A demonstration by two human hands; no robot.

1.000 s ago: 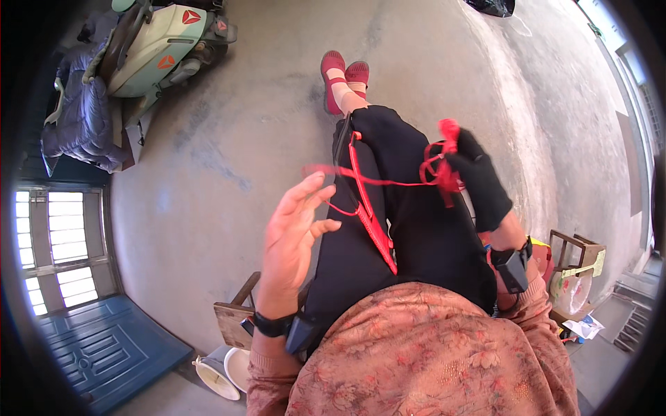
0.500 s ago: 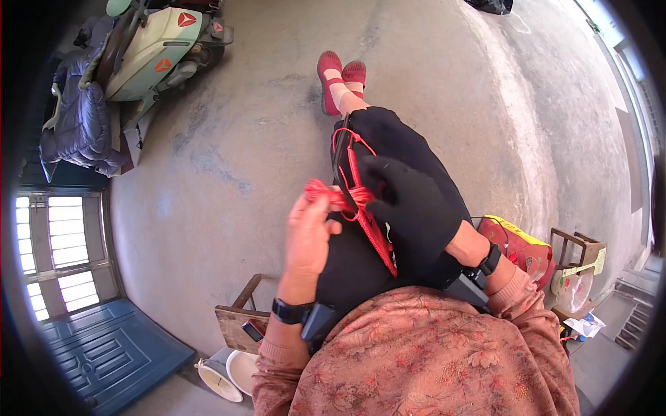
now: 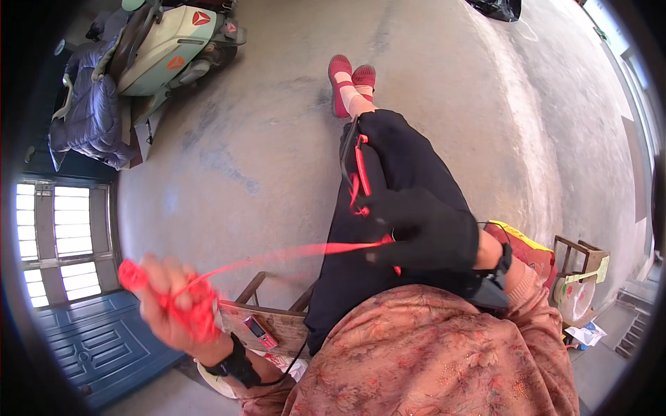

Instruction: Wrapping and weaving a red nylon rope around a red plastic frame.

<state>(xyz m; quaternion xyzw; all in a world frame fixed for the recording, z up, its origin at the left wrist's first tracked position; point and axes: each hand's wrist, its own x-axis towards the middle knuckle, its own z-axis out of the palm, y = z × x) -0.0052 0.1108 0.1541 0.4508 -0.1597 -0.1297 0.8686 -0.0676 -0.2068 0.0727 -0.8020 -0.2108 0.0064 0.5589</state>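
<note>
Raised out to the left, my bare left hand is closed around a bundle of red cord. A taut, motion-blurred red strand runs from it across to my right hand, which wears a black glove and is closed over the red cord work in my lap. Beyond the glove, a dark thin frame wound with red cord lies along my thigh. The glove hides most of the near end of this work.
Beside my left hip is a wooden stool with a red phone on it. A red bag and a small wooden chair stand at right. A scooter is parked at the far left, near a blue door.
My left hand has swung out to the left with the cord bundle, drawing a long strand tight. My right hand has shifted slightly nearer to me.
</note>
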